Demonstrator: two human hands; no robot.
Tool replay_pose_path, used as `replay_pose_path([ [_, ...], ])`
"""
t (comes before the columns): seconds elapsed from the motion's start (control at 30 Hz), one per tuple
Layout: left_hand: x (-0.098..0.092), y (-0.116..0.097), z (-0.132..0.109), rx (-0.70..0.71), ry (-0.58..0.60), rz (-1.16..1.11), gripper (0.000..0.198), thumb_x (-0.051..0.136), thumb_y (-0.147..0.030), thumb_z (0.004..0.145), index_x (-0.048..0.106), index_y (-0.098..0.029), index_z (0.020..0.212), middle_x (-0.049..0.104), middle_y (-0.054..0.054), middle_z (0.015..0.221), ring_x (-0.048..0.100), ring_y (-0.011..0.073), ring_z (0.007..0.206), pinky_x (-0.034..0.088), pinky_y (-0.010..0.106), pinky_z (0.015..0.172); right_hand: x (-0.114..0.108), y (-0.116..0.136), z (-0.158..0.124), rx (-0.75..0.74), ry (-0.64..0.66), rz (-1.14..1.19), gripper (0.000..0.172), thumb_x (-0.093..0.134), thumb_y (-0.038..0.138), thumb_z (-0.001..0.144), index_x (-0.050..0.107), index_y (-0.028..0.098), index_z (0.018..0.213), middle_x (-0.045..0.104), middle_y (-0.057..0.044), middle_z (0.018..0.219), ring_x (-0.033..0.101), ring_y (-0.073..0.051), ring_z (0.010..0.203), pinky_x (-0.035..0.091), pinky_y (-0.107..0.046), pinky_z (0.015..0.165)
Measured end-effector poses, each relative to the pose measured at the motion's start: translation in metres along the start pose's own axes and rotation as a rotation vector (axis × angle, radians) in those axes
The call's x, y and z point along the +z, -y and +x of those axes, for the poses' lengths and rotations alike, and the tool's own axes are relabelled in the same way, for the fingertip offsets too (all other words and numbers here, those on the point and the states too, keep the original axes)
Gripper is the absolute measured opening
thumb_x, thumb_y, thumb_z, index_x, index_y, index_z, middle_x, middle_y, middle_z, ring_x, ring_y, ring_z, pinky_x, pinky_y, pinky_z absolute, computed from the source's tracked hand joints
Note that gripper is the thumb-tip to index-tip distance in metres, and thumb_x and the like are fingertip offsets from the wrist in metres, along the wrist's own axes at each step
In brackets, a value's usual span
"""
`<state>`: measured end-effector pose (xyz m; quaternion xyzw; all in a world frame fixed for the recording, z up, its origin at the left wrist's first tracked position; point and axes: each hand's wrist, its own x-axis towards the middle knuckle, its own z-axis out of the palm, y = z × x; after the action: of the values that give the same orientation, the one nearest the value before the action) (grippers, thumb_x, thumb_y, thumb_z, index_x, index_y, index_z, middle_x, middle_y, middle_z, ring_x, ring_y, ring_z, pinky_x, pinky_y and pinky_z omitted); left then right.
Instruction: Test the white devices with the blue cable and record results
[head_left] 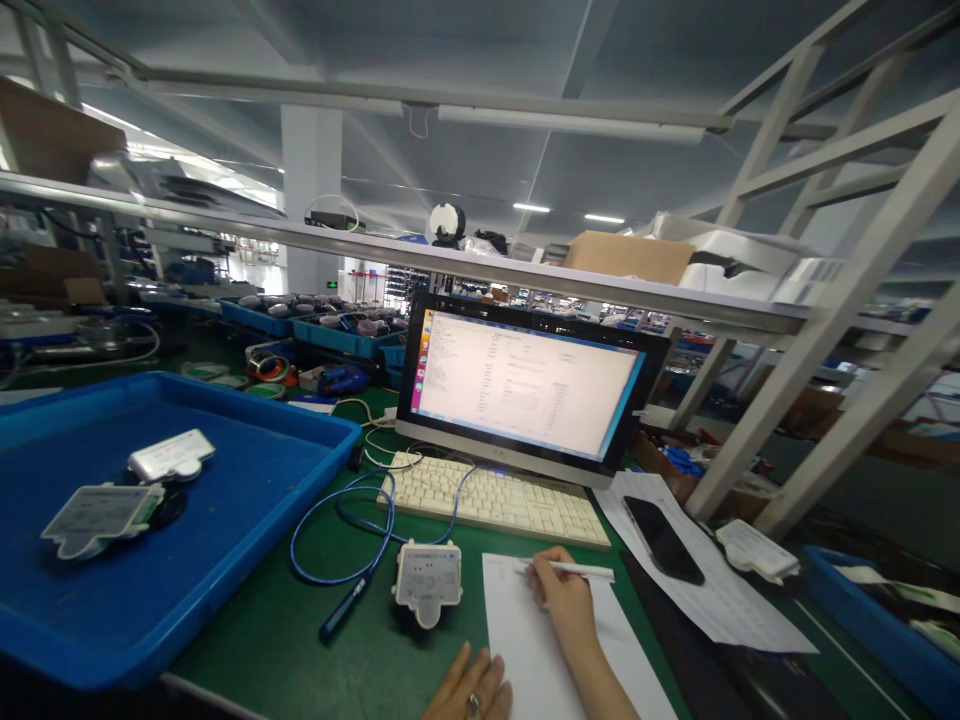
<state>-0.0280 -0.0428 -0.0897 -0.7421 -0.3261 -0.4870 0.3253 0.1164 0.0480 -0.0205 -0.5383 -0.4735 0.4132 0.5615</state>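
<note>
A white pen (581, 570) is pinched in my right hand (566, 598), which rests on a sheet of white paper (517, 640). My left hand (471, 690), with a ring on one finger, lies flat at the lower left edge of the same sheet, fingers stretched out. Just above that hand sits a grey-white plastic device (429, 582) with a rounded tab towards me. A blue cable (341, 578) loops beside it and ends in a dark blue plug or tool (345, 608). Faint marks show near the top of the paper, too small to read.
A blue tray (247, 560) at left holds several similar devices (105, 515). Behind the paper stand a cream keyboard (495, 500) and a lit monitor (525, 385). At right, a black phone (664, 540) lies on printed sheets (742, 610), near another device (757, 550) and a blue bin (877, 620).
</note>
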Motion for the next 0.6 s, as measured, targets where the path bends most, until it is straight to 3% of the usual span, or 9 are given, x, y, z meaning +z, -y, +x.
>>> replay_pose_path([
  [0.1,-0.005,-0.002,0.006,-0.042,-0.028,0.006,0.031,0.029,-0.013,0.089,0.057,-0.018,0.078,0.067,-0.002,0.079,0.062,0.0104,0.080,0.019,0.031,0.110,-0.001,-0.004,0.001,-0.015,0.007,0.007,0.026,0.060,0.043,0.059,0.047,0.021,0.060,0.056,0.002,0.045,0.039,-0.010,0.033,0.028,-0.021,0.032],
  [0.17,-0.014,-0.005,0.012,-0.069,0.035,0.001,0.029,0.032,-0.026,0.090,0.058,-0.017,0.080,0.068,-0.001,0.082,0.062,0.0121,0.082,0.025,0.030,0.108,-0.002,-0.005,0.002,-0.029,-0.001,-0.010,0.024,0.059,0.042,0.059,0.048,0.021,0.061,0.056,0.001,0.045,0.040,-0.010,0.033,0.028,-0.021,0.032],
  [0.27,-0.036,-0.011,0.026,-0.140,0.287,-0.048,0.032,0.044,-0.042,0.083,0.059,-0.016,0.093,0.066,0.003,0.098,0.060,0.0171,0.093,0.042,0.031,0.095,-0.003,-0.003,0.001,-0.032,-0.020,-0.064,0.021,0.057,0.040,0.059,0.049,0.021,0.065,0.057,0.001,0.047,0.041,-0.011,0.035,0.030,-0.022,0.033],
  [0.37,-0.056,-0.012,0.042,-0.211,0.474,-0.094,0.032,0.052,-0.037,0.079,0.057,-0.017,0.104,0.063,0.004,0.108,0.058,0.0186,0.101,0.047,0.032,0.089,-0.003,-0.001,0.000,-0.022,-0.031,-0.117,0.017,0.054,0.037,0.060,0.047,0.022,0.063,0.057,0.002,0.047,0.043,-0.012,0.036,0.031,-0.022,0.035],
  [0.6,-0.068,-0.011,0.054,-0.259,0.496,-0.152,0.031,0.054,-0.033,0.079,0.056,-0.018,0.106,0.062,0.004,0.110,0.057,0.0188,0.103,0.046,0.033,0.091,-0.002,0.007,-0.009,-0.099,-0.031,-0.287,0.016,0.051,0.029,0.062,0.039,0.023,0.051,0.049,0.006,0.038,0.045,-0.013,0.039,0.034,-0.023,0.043],
])
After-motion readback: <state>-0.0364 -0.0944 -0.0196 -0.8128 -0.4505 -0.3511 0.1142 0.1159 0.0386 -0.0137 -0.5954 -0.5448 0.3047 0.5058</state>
